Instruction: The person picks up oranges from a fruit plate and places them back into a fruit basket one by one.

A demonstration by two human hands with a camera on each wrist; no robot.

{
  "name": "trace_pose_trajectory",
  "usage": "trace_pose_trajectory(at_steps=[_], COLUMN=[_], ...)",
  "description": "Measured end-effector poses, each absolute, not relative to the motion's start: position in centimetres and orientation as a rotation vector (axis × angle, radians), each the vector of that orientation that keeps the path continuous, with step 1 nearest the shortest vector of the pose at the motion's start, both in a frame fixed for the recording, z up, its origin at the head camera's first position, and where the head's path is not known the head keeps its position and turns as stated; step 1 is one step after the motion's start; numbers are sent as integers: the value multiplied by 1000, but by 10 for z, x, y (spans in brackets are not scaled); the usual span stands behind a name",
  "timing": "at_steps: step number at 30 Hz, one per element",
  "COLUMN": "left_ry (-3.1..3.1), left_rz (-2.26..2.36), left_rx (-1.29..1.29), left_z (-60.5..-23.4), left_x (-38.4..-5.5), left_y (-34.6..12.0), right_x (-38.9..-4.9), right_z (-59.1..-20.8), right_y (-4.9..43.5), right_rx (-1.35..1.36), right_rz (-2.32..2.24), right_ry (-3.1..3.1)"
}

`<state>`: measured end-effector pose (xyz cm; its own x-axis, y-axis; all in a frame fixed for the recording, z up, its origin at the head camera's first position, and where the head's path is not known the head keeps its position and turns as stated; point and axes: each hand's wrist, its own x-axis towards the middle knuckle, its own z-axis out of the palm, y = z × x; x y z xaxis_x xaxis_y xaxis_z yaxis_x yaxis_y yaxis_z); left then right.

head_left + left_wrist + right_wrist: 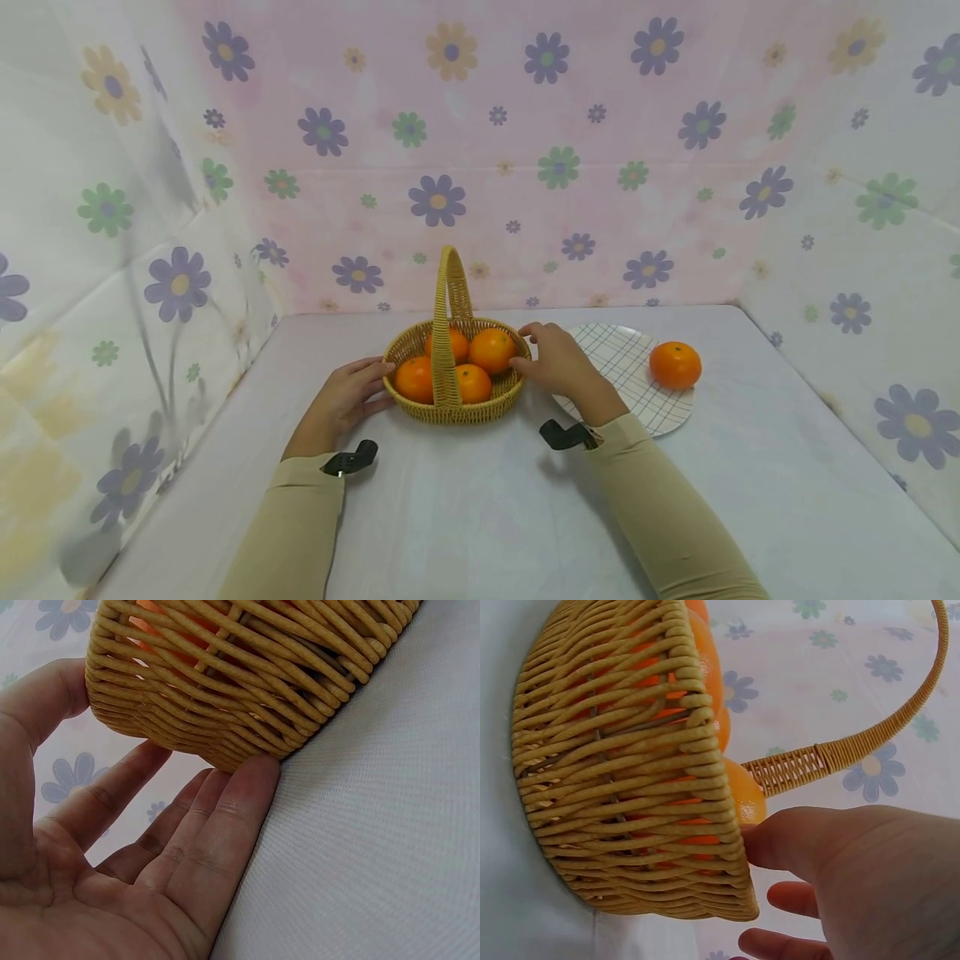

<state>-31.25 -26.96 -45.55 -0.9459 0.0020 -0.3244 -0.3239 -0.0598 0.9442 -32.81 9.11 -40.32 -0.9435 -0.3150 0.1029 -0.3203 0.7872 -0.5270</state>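
Observation:
A yellow woven basket (465,412) with a tall arched handle (444,333) stands upright on the table, with several mandarins (492,350) inside. My left hand (351,396) is at its left end. In the left wrist view the thumb is at the basket's upper edge and the fairly straight fingers reach its lower side. At the right end is my right hand (562,362). Its thumb touches the rim beside a mandarin (744,793) in the right wrist view, the other fingers spread near the basket's end and partly hidden behind the thumb.
Right of the basket lies a white plate (611,354) with a grid pattern, partly behind my right forearm. One mandarin (675,365) sits on its right side. Flower-printed cloth (502,217) hangs behind and on both sides of the pale table (450,517).

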Motion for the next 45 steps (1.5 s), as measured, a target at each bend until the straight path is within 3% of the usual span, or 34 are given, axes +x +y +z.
trace_pose_trajectory(at_steps=[17,45], left_ry=[2004,1998], left_rz=[2090,2099], left_rx=[-348,-349], left_z=[-455,-457], left_x=[-312,-313], left_y=[-269,-270], right_x=[-334,-338], right_z=[-388,-380], right_y=[127,231], right_rx=[444,119], right_rz=[938,923], right_ry=[-2936,-3020])
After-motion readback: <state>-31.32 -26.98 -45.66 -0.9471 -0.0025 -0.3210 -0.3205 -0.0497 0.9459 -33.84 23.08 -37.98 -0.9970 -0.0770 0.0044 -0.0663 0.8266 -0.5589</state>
